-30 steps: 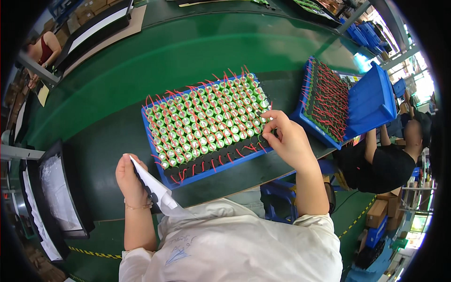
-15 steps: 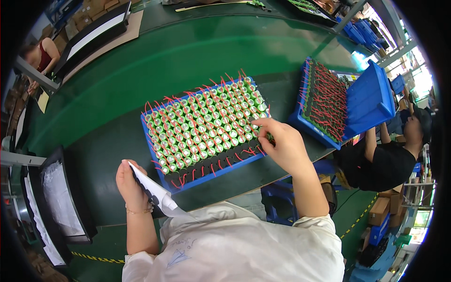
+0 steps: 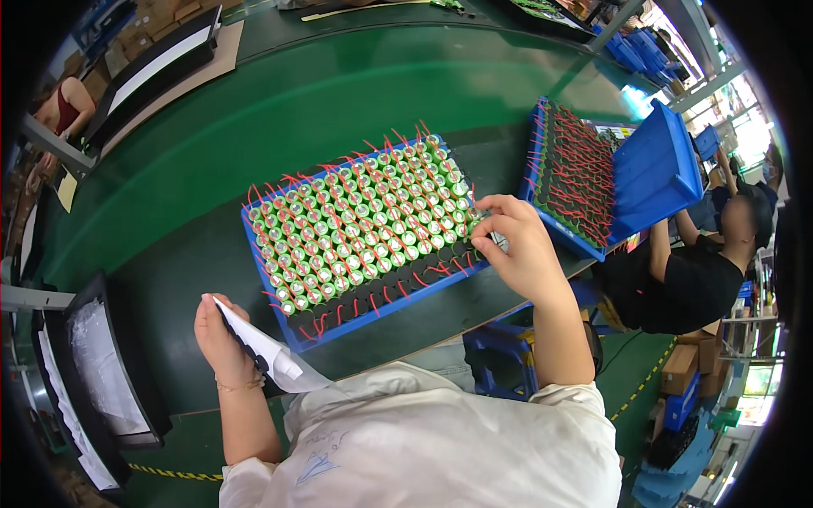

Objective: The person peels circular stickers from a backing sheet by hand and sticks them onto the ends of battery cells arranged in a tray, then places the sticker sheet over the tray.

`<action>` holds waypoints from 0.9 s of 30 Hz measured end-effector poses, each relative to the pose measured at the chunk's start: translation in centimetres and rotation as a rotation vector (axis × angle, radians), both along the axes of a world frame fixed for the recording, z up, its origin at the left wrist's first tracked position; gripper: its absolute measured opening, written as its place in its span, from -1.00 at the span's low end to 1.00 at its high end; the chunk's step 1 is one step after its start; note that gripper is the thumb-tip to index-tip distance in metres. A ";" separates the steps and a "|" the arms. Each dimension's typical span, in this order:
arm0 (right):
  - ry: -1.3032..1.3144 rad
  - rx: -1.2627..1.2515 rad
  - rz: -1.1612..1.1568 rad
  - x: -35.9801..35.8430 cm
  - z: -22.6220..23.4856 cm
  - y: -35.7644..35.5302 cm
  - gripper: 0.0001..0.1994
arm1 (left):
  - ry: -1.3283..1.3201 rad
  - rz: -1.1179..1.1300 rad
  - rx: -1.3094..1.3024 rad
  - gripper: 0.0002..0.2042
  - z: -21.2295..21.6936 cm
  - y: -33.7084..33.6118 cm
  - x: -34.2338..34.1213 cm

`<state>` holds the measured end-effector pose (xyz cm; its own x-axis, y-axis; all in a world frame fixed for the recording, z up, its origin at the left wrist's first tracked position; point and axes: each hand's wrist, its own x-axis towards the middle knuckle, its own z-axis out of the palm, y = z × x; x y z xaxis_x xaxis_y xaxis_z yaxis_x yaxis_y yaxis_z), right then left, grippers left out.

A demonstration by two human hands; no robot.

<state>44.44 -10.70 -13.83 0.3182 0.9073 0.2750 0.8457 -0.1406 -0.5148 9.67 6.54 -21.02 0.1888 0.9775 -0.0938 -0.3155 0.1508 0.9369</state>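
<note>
Right hand is curled at the near right corner of the blue tray, fingertips pinched together on something small at the tray edge; what it grips is too small to tell, maybe a cell or wire end. Fingers are closed tight, thumb meeting the index. Just left of that pinch sit the green-topped cylindrical cells, packed in rows, upright, filling most of the tray. Red wires stick out between the rows and along the near edge, where a dark strip of the tray has wires only and no green tops.

Left hand is well apart from the right, at the tray's near left corner, just off the blue rim. It is closed around a white sheet of paper with a dark thing tucked against the palm, hard to make out. Paper angles down toward the person's white shirt.

Tray lies on a dark mat on the green table. Right of the right hand, a second blue tray stands tilted, showing dark cells with red wires. Beyond it and lower, another person in a black top sits, arm up by that tray. Left of the left hand, a black tray with white sheet sits at the table edge.
</note>
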 end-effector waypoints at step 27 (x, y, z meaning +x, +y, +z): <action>-0.322 -0.036 -0.088 -1.2 0.2 0.2 -0.87 | 0.046 0.055 0.003 -0.68 -0.5 0.1 0.8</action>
<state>43.29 -10.46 -13.66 0.2981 0.8909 0.3427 0.9479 -0.2340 -0.2162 10.51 6.62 -21.48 0.1305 0.9866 -0.0978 -0.2796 0.1313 0.9511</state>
